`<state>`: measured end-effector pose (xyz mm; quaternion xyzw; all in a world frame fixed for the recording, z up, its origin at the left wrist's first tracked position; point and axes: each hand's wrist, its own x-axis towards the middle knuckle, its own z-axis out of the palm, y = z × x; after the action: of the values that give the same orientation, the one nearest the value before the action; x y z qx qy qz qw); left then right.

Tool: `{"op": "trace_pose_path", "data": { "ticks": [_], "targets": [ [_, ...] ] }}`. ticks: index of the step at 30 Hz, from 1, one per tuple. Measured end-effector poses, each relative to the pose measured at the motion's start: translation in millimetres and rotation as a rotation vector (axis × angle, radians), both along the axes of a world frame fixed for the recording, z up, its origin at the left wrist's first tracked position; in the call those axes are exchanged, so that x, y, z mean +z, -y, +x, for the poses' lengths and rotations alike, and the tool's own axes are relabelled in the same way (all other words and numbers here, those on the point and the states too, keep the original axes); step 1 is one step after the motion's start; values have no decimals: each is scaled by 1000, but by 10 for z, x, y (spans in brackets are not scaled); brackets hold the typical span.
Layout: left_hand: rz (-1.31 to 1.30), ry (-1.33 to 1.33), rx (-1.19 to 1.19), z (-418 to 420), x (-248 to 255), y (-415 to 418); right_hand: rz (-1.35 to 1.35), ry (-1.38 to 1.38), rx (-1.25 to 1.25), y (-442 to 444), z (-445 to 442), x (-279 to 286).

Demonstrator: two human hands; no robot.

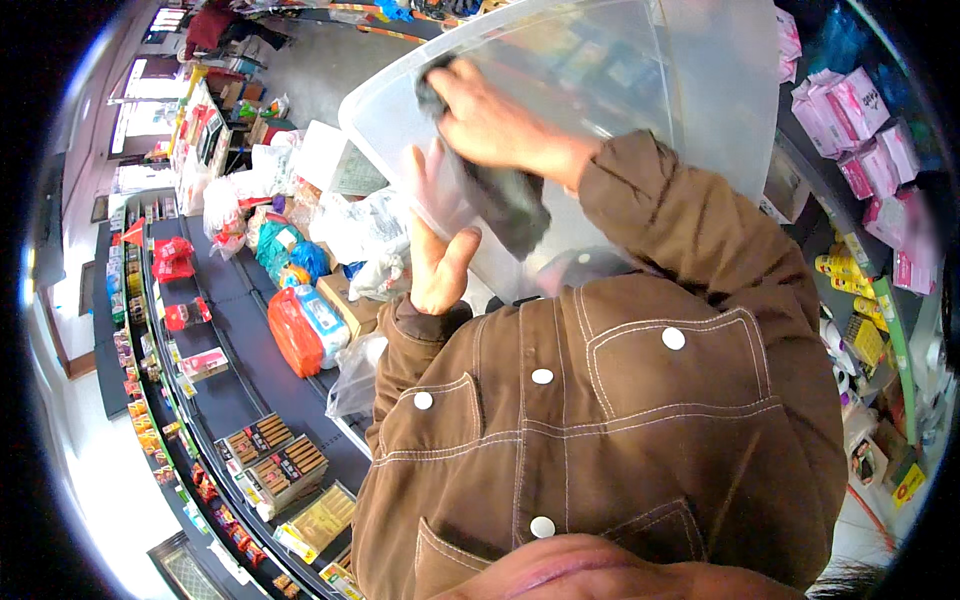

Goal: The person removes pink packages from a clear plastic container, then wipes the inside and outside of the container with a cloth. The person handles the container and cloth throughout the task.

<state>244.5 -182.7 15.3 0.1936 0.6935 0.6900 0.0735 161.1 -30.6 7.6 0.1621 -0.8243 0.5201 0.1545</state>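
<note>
A large translucent plastic box (720,97) is raised in front of my chest, its rim tilted. My left hand (439,262) grips its near-left edge, with the fingers showing hazily through the plastic and the thumb on the near side. A dark grey cloth (510,206) is bunched in my right hand (487,120), pressed to the box wall close to its left corner. Part of the cloth hangs below my palm, blurred. The far side of the box runs out of the top of the view.
Shelving (232,322) on the left carries packaged goods and flat boxed packs (285,472). Plastic bags (360,225) and a cardboard box (349,300) crowd beside my left arm. Pink packs (847,112) fill the right shelf. A person (214,26) bends at the far upper left.
</note>
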Motion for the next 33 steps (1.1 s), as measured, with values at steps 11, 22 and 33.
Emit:
{"op": "trace_pose_path", "data": {
  "ticks": [11,22,33],
  "targets": [
    [-21,-14,15,99,21,-9,-450,658,241,-54,448,-381],
    [-124,-38,-16,78,21,0,-704,651,298,-60,98,-198],
    [-68,-46,26,39,24,-33,-760,623,335,-139,-35,-68]
  ]
}}
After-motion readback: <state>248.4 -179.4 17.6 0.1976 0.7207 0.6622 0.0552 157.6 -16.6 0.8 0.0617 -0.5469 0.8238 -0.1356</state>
